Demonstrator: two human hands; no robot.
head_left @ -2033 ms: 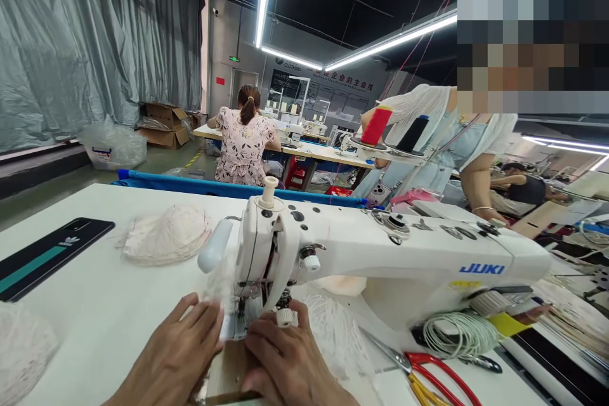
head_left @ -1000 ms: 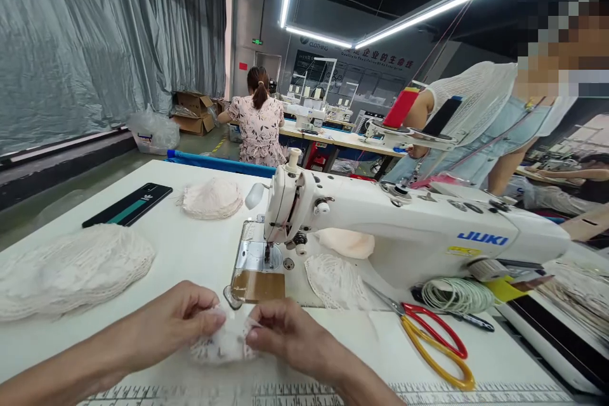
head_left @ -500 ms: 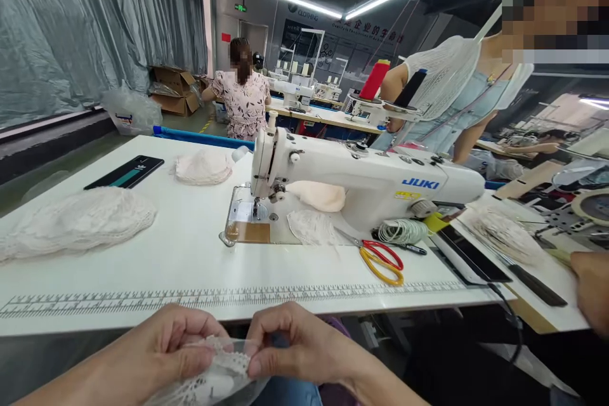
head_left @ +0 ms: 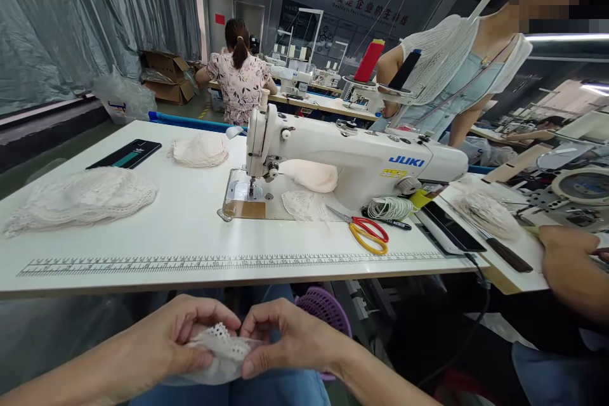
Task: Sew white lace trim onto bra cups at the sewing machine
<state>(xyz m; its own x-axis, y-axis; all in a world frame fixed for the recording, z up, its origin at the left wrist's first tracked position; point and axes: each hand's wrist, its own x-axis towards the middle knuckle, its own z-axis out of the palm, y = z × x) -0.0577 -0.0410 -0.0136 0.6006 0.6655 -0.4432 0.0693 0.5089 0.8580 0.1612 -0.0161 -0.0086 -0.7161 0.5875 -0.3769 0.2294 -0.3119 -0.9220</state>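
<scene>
In front of the sewing machine (head_left: 328, 146) and nearer than the table's (head_left: 181, 231) front edge, a white lace piece (head_left: 221, 358) hangs above the person's lap (head_left: 285, 387) — the left hand (head_left: 183, 336) grasping it between thumb and curled fingers, the right hand (head_left: 285, 336) pinching its other side. Left of the machine lie a large lace stack (head_left: 85, 200) and, farther back, a smaller stack (head_left: 200, 149); scissors (head_left: 352, 221) with red and yellow handles rest just before the machine's body, near another lace piece (head_left: 304, 204).
</scene>
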